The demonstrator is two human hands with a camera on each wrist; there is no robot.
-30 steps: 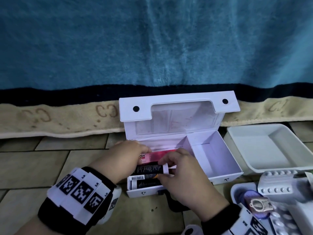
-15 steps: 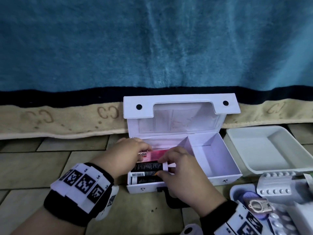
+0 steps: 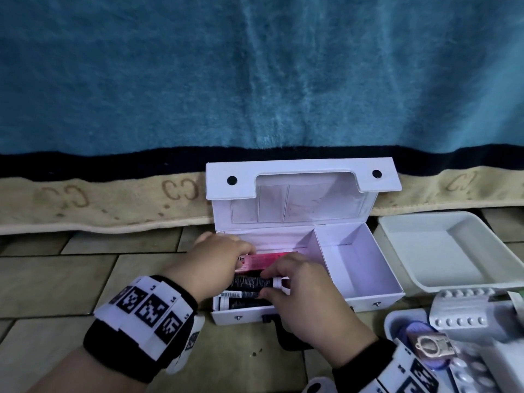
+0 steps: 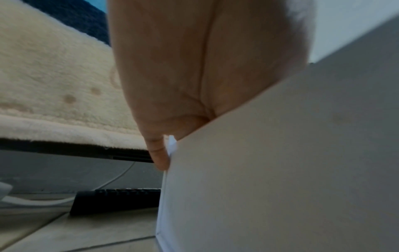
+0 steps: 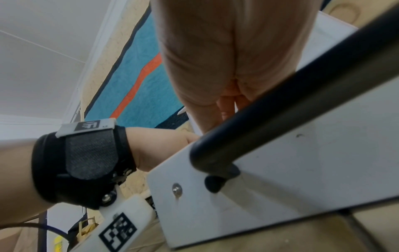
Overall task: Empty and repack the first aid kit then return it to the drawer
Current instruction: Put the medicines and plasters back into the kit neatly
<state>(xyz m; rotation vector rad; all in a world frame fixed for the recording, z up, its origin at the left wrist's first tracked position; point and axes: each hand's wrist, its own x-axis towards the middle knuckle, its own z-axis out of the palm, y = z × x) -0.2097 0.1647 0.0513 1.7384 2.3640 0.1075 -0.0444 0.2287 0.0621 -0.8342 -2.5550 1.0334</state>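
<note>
The supporting surface is a tiled floor point(image 3: 71, 279) of beige tiles with dark joints. A white first aid kit point(image 3: 368, 303) stands open on it at centre. A white tray point(image 3: 425, 236) lies just right of the kit. A blanket point(image 3: 113, 199) with a cream border meets the floor along the far edge.

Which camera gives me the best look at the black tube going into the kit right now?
The head view: the black tube lies in the kit's left compartment, under the right hand's fingertips. The left wrist view shows only the kit's outer wall, the right wrist view its front and handle; neither shows the tube.
</note>
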